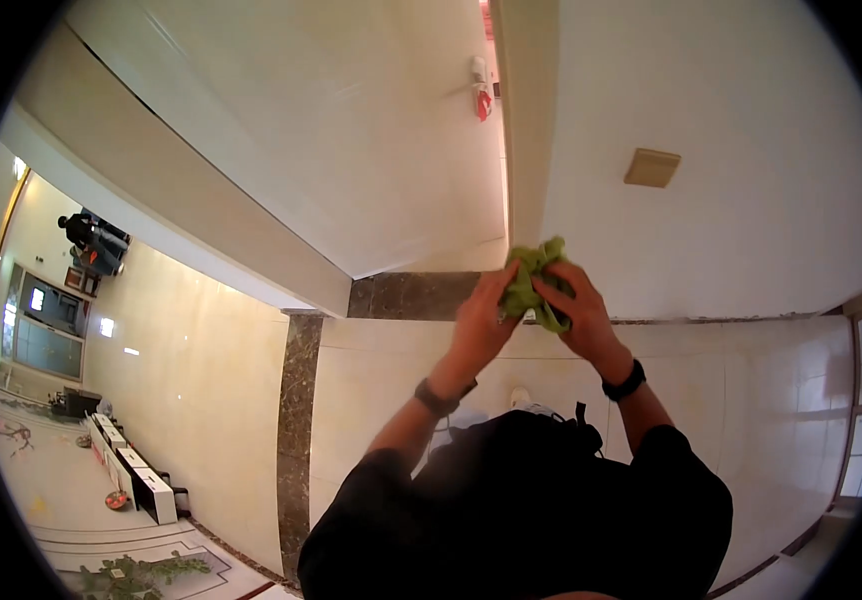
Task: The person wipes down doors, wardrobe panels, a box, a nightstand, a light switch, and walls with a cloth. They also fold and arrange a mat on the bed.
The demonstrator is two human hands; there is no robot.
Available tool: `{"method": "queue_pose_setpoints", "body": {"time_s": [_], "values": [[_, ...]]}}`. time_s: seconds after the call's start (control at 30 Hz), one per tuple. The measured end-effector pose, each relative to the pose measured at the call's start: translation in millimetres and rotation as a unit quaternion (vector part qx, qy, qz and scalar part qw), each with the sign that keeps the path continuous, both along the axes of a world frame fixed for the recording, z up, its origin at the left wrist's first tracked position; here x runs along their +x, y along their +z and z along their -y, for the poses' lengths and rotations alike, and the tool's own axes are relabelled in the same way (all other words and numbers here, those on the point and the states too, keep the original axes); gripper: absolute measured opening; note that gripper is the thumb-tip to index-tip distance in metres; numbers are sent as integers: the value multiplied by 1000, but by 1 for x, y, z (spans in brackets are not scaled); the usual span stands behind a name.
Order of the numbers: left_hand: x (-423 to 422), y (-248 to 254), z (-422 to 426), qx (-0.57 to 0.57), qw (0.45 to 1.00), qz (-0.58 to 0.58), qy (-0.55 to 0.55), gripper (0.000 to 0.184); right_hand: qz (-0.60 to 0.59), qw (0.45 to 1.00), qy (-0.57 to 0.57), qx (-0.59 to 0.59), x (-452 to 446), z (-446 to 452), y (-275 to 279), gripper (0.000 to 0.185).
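A crumpled green cloth is bunched up between my two hands, in front of my body near the door frame. My left hand grips its left side with the fingers curled around it. On the other side, my right hand presses into the cloth with bent fingers. Part of the fabric sticks out above the fingertips. Each wrist wears a dark band.
A white door with a handle stands ahead, beside a beige door frame. A switch plate is on the right wall. To the left, a low white cabinet and a distant person appear in another room.
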State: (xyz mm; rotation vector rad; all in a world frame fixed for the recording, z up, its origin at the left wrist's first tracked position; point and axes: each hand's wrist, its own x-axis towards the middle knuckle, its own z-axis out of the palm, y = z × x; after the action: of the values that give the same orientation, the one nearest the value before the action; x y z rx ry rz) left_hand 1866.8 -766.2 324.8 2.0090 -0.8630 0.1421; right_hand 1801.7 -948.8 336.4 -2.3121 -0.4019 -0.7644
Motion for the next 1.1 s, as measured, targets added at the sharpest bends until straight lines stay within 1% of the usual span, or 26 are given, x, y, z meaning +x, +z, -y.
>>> {"method": "queue_pose_setpoints", "body": {"time_s": [0.07, 0.1, 0.13, 0.2, 0.23, 0.27, 0.33, 0.37, 0.4, 0.47, 0.5, 0.53, 0.6, 0.67, 0.73, 0.77, 0.83, 0.87, 0.93, 0.97, 1.03, 1.07, 1.1], "values": [[39, 25, 13, -63, 997, 41, 17, 71, 52, 998, -1, -30, 48, 8, 21, 56], [57, 37, 19, -95, 993, 62, 24, 70, 80, 996, -9, -25, 69, 10, 34, 56], [77, 45, 26, -106, 991, 81, 30, 70, 110, 994, -17, -19, 89, 12, 43, 55], [119, 56, 42, -127, 984, 119, 37, 69, 125, 991, -52, -5, 129, 17, 45, 53], [136, 60, 49, -127, 985, 107, 43, 70, 127, 989, -78, 4, 147, 19, 43, 53], [154, 56, 54, -132, 985, 102, 32, 70, 128, 986, -106, 13, 164, 20, 40, 52], [181, 43, 59, -143, 986, 89, 0, 69, 151, 975, -162, -24, 176, 17, 22, 52], [193, 35, 62, -171, 981, 95, -12, 64, 162, 969, -184, -33, 183, 15, 12, 52], [197, 26, 60, -165, 981, 95, -25, 62, 169, 962, -211, -38, 184, 9, -2, 52], [207, 19, 55, -155, 981, 99, -63, 60, 145, 959, -241, -30, 183, 6, -29, 50], [208, 17, 51, -129, 985, 84, -73, 58, 128, 959, -253, -24, 179, 1, -45, 50], [212, 12, 47, -119, 985, 69, -106, 58, 117, 957, -264, -21, 176, -2, -54, 49], [231, -1, 40, -99, 979, 48, -169, 59, 127, 946, -296, -25, 180, -10, -63, 47], [250, -2, 38, -92, 969, 42, -225, 57, 131, 934, -332, -23, 187, -22, -72, 46], [267, 13, 40, -92, 956, 46, -275, 57, 132, 918, -374, -18, 193, -34, -64, 45], [272, 20, 39, -92, 949, 47, -297, 58, 139, 908, -394, -17, 194, -43, -52, 44], [287, 29, 45, -112, 930, 62, -346, 57, 127, 892, -432, 54, 195, -49, -62, 44], [294, 35, 47, -122, 919, 70, -369, 56, 117, 885, -449, 42, 194, -53, -61, 44], [304, 49, 45, -155, 899, 78, -402, 56, 97, 870, -483, 20, 199, -64, -40, 44], [309, 53, 45, -168, 890, 84, -416, 56, 106, 865, -490, 16, 196, -65, -45, 44], [316, 58, 63, -185, 872, 91, -445, 54, 163, 829, -531, -70, 213, -60, -24, 44], [322, 62, 65, -185, 858, 91, -470, 55, 205, 810, -545, -73, 223, -60, -25, 42], [332, 65, 66, -185, 845, 91, -494, 57, 220, 792, -563, -88, 230, -57, -28, 42]]}}
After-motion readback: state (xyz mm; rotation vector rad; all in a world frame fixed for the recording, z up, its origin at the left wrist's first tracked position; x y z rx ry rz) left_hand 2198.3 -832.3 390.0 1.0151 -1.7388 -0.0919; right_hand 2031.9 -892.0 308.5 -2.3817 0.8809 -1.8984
